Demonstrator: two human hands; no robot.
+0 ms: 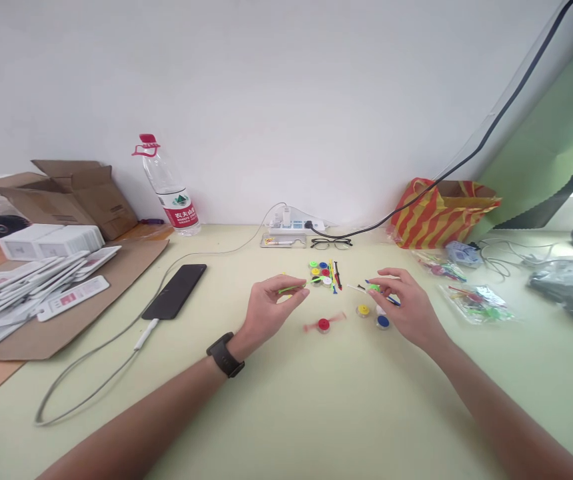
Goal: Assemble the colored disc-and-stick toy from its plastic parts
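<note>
head-worn view, looking forward and down, table (311, 413) below, wall (286, 100) ahead

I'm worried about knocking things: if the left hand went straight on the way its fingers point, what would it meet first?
Probably the group of small coloured discs just past the left hand, though its height above the table is unclear, so it might pass over them.

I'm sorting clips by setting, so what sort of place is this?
Probably an indoor workroom or office, though I can't be sure: a power strip, an open cardboard box and small coloured plastic pieces suggest it.
</note>
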